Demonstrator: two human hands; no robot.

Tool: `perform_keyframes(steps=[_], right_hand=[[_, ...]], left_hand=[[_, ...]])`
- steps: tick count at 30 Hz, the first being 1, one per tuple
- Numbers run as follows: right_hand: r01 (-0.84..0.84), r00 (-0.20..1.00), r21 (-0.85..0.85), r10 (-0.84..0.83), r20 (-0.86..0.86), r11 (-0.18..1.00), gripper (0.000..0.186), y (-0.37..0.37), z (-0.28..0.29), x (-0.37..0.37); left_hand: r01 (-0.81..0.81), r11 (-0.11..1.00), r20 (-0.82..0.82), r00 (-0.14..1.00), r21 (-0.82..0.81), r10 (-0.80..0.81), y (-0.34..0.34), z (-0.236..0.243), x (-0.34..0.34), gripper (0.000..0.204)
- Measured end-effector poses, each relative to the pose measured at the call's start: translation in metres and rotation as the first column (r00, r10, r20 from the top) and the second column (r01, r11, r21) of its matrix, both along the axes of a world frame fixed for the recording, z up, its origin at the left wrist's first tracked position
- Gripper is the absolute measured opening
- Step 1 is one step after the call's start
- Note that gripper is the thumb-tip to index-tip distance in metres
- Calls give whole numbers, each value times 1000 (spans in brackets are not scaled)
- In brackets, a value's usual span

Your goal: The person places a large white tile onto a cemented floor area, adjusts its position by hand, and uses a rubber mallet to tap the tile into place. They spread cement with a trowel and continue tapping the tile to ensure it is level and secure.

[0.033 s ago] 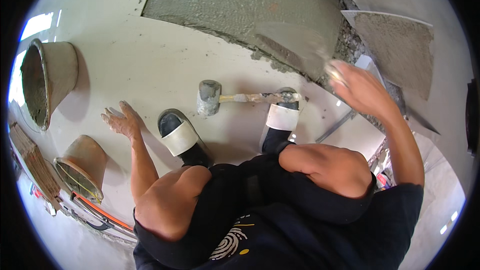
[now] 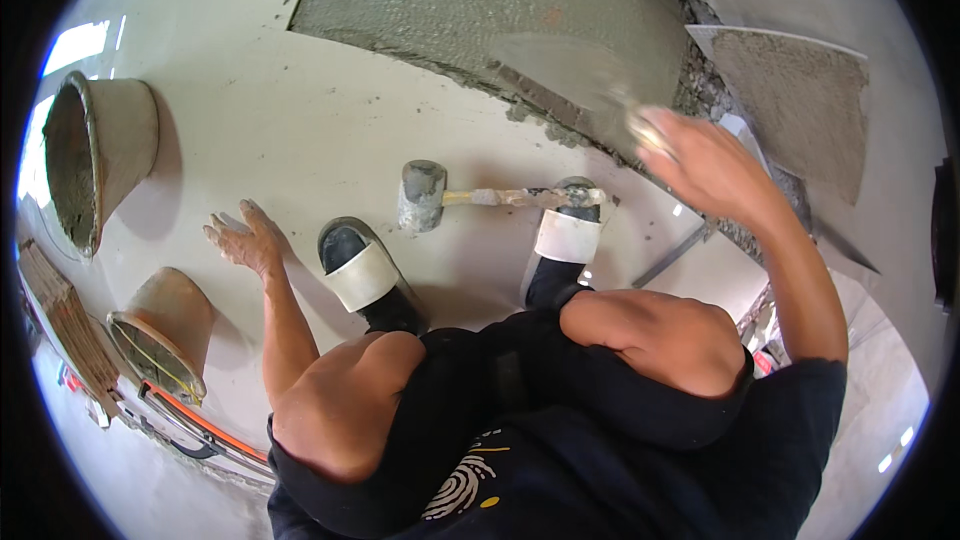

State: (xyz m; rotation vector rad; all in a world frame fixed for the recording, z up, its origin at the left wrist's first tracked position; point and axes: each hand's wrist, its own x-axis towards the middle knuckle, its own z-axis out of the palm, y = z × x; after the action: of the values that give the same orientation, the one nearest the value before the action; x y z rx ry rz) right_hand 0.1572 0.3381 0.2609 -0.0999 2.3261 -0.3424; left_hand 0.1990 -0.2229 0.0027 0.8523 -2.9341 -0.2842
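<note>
My right hand (image 2: 708,166) is closed around the pale handle of a trowel (image 2: 565,72). The trowel's blade, smeared by motion, lies over the wet grey mortar bed (image 2: 420,10) near its front edge. My left hand (image 2: 246,240) holds nothing; its fingers are apart, and it hangs beside my left knee over the pale tiles. A mallet (image 2: 423,196) with a grey-smeared head lies between my feet, its handle reaching across my right sandal (image 2: 568,237).
At the left stand a large mortar-stained bucket (image 2: 125,135) and a smaller bucket (image 2: 175,310). Stacked cardboard (image 2: 65,310) and an orange-edged tool (image 2: 215,430) lie farther left. On the right, a mortar-coated tile (image 2: 795,100) rests by a rubble-filled gap (image 2: 705,80).
My right hand and the trowel have shifted a little to the left along the mortar's front edge. My left hand stays nearly in place.
</note>
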Motion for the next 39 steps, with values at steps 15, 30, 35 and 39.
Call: perform_keyframes(steps=[15, 30, 35, 39], right_hand=[[-293, 944, 174, 256, 208, 940, 33, -65, -37, -49], [-52, 995, 352, 17, 102, 935, 40, 45, 32, 59], [-211, 970, 178, 228, -79, 961, 38, -32, -27, -46], [-337, 907, 114, 355, -227, 935, 25, -74, -59, -93]], left_hand=[[-119, 991, 10, 993, 62, 119, -9, -15, 12, 80], [-39, 997, -45, 998, 68, 42, 0, -18, -10, 74], [-24, 995, -72, 997, 93, 31, 7, -10, -11, 75], [-45, 992, -66, 996, 117, 53, 8, -5, 0, 75]])
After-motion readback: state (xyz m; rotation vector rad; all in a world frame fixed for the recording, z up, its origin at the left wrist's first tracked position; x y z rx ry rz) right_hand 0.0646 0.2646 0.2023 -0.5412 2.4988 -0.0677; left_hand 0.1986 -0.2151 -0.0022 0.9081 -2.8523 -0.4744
